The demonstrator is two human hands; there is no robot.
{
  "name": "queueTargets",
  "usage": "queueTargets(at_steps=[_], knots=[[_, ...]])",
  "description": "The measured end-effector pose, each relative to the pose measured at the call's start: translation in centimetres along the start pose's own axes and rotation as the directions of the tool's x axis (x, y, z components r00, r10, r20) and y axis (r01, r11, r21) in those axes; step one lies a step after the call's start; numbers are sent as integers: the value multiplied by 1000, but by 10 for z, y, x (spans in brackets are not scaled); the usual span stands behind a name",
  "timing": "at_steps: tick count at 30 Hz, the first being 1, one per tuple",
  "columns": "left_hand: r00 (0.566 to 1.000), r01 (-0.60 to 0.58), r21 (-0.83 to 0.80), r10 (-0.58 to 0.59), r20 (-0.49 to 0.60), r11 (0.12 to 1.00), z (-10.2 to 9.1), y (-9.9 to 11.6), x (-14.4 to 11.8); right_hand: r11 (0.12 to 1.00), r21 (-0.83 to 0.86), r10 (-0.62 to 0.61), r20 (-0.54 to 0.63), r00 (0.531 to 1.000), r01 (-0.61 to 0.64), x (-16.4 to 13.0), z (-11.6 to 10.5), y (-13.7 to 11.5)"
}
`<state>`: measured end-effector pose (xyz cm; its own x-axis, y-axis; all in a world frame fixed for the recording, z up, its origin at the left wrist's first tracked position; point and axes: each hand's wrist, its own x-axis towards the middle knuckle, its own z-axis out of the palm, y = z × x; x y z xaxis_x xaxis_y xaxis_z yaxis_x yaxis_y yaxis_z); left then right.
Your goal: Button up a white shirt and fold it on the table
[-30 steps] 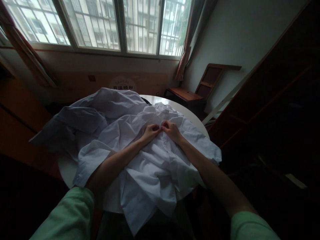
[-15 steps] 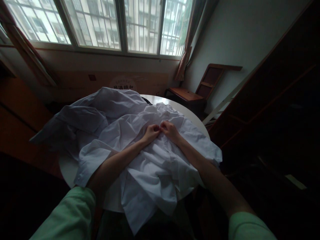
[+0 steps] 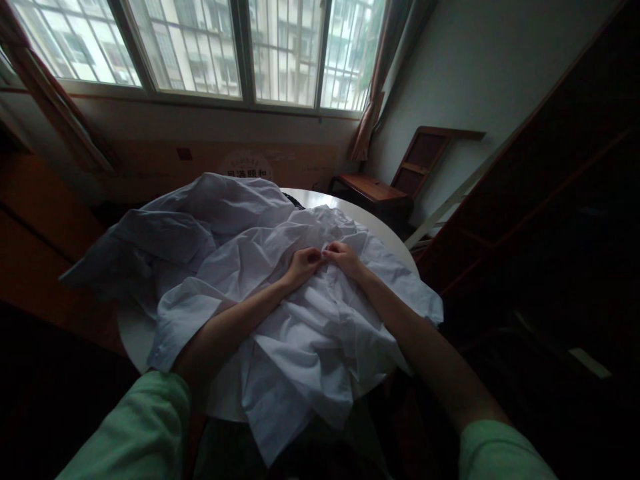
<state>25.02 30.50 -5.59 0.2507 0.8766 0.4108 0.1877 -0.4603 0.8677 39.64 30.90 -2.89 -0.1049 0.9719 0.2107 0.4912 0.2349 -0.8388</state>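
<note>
A crumpled white shirt (image 3: 300, 333) lies spread over a round white table (image 3: 135, 337), its lower part hanging off the near edge. My left hand (image 3: 301, 264) and my right hand (image 3: 345, 258) meet at the shirt's middle, fingertips pinched on the cloth of its front opening, thumbs almost touching. Whether a button sits between the fingers is too small to tell. A second pale garment (image 3: 165, 233) lies heaped behind and to the left of the shirt.
A wooden chair (image 3: 395, 180) stands beyond the table at the right, by the wall. Barred windows (image 3: 200, 47) fill the far wall, with curtains at both sides. Dark wooden furniture (image 3: 550, 220) rises close on the right; a wooden surface (image 3: 40, 227) lies left.
Both hands stay pinched together on the shirt's front, shifting only slightly. The cloth around them has barely moved.
</note>
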Motion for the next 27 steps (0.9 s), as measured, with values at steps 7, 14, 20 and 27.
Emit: queueTargets(at_steps=[7,14,20,27], knots=[[993,0,-33,-4,-118,999,-7,3,9,970,9,242,-74,968,-242,5,4,8],[918,166,-217,-231,-323,962,-45,15,64,931,-289,83,-434,897,-225,25,-58,-15],[869,274,-236,-345,-353,932,-39,15,81,761,-641,-118,-282,952,-96,1,-50,-64],[845,190,80,-122,-520,979,-32,33,42,666,-738,26,166,986,107,-29,-14,-72]])
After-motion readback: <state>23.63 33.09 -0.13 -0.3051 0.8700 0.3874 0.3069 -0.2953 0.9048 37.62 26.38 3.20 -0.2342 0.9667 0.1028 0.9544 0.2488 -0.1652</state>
